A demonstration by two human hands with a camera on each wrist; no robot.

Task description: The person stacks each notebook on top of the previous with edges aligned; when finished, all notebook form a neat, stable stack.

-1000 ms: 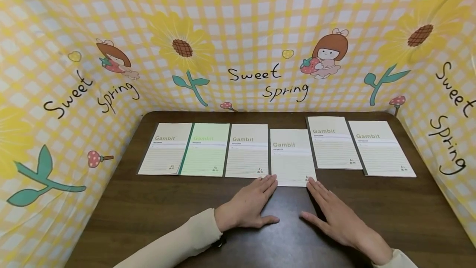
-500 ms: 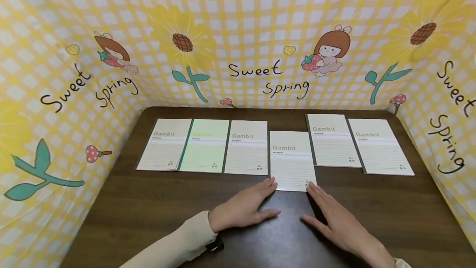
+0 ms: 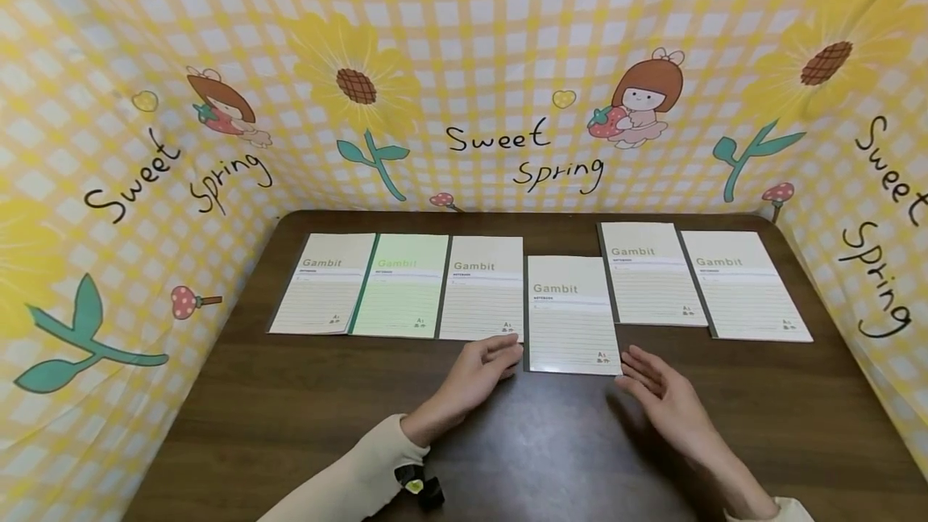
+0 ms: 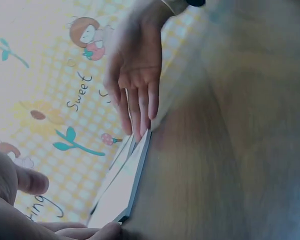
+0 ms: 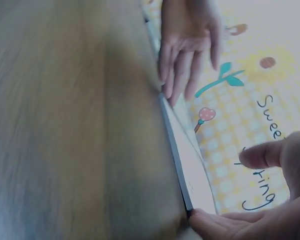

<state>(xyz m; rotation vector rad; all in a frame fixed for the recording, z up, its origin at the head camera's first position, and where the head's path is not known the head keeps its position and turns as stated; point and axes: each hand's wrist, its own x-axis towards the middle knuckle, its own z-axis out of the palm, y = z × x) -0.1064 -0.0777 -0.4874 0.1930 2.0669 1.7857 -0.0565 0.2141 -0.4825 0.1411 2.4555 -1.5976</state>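
Note:
A white-covered notebook (image 3: 573, 321) with a dark spine lies flat, set nearer to the person than the others in its row. Beside its lower left edge is my left hand (image 3: 474, 373), fingers extended and slightly bent, palm turned inward. My right hand (image 3: 670, 405) stands at the lower right edge, its fingertips right at the side. Seen from the left wrist, the notebook (image 4: 122, 195) lies between both hands at table level. The right wrist view shows fingertips close to the near corner of the notebook (image 5: 187, 160). Neither hand curls round it.
To the left in the row lie a white notebook (image 3: 322, 288), a green one (image 3: 402, 296) and another white one (image 3: 480, 296). Two more white notebooks (image 3: 652, 284) (image 3: 747, 296) are on the right. Checked cloth (image 3: 500, 63) walls in the brown table (image 3: 304, 401).
The notebook between the hands slid a little toward the person, fingertips on its lower corners. Since then both hands have moved apart, off its cover to its left and right sides.

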